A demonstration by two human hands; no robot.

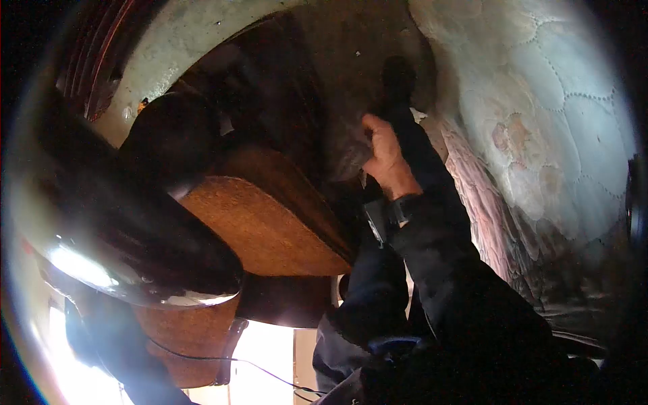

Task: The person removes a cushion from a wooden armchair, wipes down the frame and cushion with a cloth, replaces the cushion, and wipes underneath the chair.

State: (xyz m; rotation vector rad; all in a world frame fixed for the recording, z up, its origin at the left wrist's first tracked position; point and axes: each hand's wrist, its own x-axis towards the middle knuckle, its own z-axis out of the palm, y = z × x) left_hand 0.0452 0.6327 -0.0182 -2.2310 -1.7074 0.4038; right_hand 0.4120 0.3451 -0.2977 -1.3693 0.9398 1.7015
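Observation:
My right hand (390,160) is raised near the middle of the head view, above my dark-clothed legs. Its fingers are bent, and a gap shows between them and the thumb. No object is visible in that gap. A dark band (405,208) circles the wrist below a black sleeve (466,290). Just below the hand is a narrow dark object with a pale edge (375,223), its kind unclear. My left hand cannot be seen. To the left are a brown, flat-topped piece (260,226), perhaps furniture, and a glossy dark rounded piece (148,236).
A pale quilted cover (567,115) with pink fabric (476,196) hangs along the right. Across the bottom runs a thin black cable (253,365). Bright light comes in at lower left, where a bluish, sleeve-like shape (125,344) shows. The upper middle is very dim.

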